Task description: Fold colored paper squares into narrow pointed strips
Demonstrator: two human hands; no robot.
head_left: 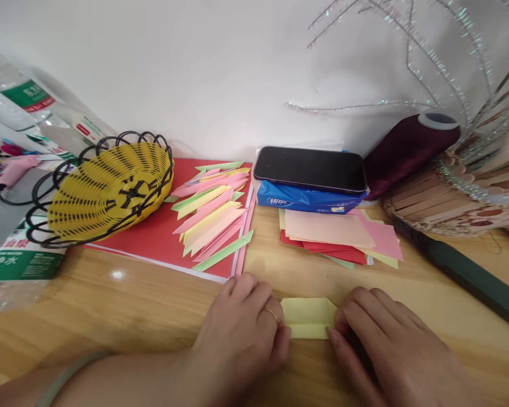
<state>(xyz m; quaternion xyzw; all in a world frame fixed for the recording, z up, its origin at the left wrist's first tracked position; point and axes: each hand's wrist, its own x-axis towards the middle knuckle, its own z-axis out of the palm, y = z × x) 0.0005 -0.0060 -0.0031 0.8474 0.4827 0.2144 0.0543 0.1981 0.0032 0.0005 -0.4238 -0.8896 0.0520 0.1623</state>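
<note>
Left hand (248, 322) and right hand (390, 339), nearly closed, pinch opposite ends of the yellow paper (309, 317) in front of the paper stack (328, 229); even pressure should keep its crease straight.

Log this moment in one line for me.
left hand: holds yellow paper, left end | right hand: holds right end | folded strips: on red surface

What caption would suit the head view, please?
The left hand and right hand hold a folded yellow paper near colourful strips.
</note>
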